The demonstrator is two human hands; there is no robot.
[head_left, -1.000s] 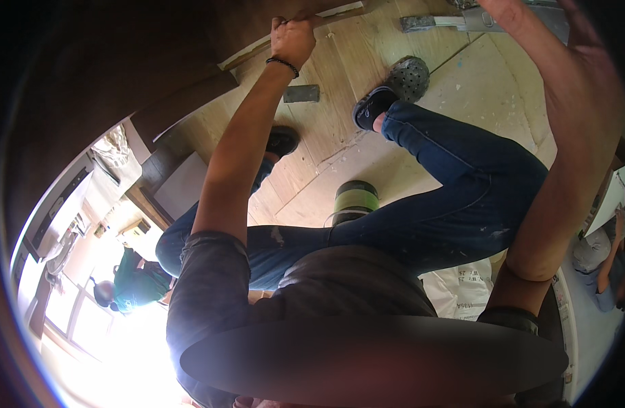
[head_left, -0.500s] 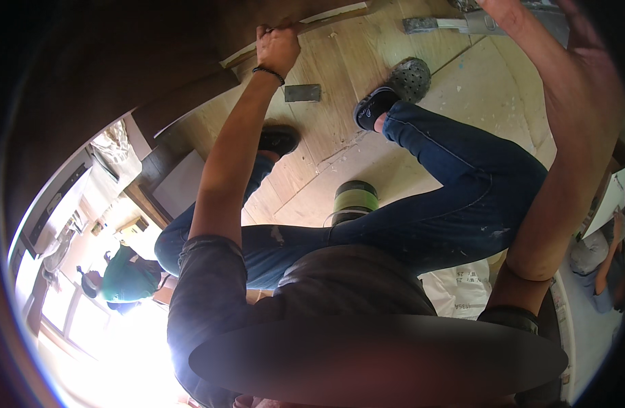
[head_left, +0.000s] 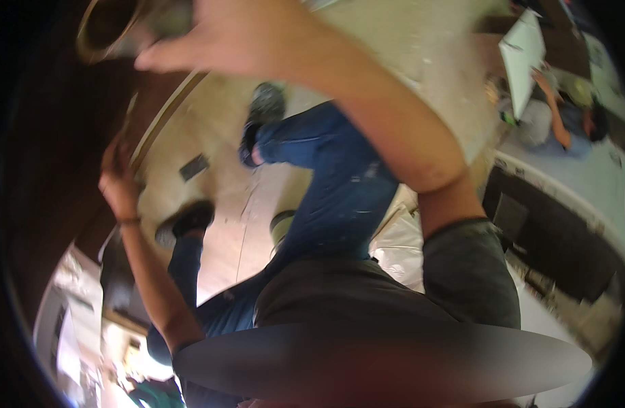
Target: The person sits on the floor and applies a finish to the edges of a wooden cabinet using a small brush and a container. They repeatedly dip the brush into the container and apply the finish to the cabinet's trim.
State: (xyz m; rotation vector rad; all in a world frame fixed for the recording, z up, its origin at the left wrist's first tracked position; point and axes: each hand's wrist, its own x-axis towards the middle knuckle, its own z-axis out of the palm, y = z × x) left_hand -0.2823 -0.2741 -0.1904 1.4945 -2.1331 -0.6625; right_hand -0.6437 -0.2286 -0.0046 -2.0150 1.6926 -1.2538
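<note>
My right hand (head_left: 224,44) reaches across the top of the view, blurred, gripping a hollow round thing (head_left: 108,30) with a brownish rim and dark inside. Its exact kind is unclear, and most of the fingers are hidden. Lower on the left, my left hand (head_left: 118,180) is beside a large dark panel (head_left: 47,149), close to a light-edged strip (head_left: 166,112) along it. Motion smears the left fingers, so whether they grip anything is unclear. A small dark rectangular block (head_left: 194,167) lies on the floor between my left hand and my feet.
A round container (head_left: 281,226) stands partly hidden by my leg. A pale sack (head_left: 399,248) is beside my hip. At the far right, another person (head_left: 554,129) holds a white board (head_left: 524,64). A person in green (head_left: 156,393) appears at the lower left.
My view has turned rightward, shifting the floor things left. My right hand has swung from the upper right to the upper left, and the round thing now shows in it.
</note>
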